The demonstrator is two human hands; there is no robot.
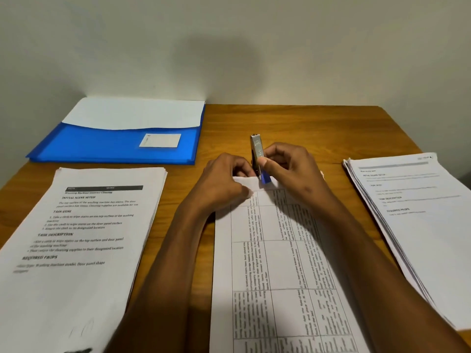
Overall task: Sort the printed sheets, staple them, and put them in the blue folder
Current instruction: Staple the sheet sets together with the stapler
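The right hand [285, 164] pinches a stapler [258, 154] at the far edge of the tabled sheets [277, 250] in the middle, while the left hand [224, 182] pinches that same edge just beside it. A printed stack [84, 235] lies left, another stack [418, 215] right, and the blue folder [109, 146] sits far left on the wooden table [293, 118]

1. A wooden table [293, 118] is carrying everything.
2. A blue folder [107, 146] is lying at its far left.
3. Three paper stacks are lying on it: left stack [76, 238], middle sheets [280, 263], right stack [420, 212].
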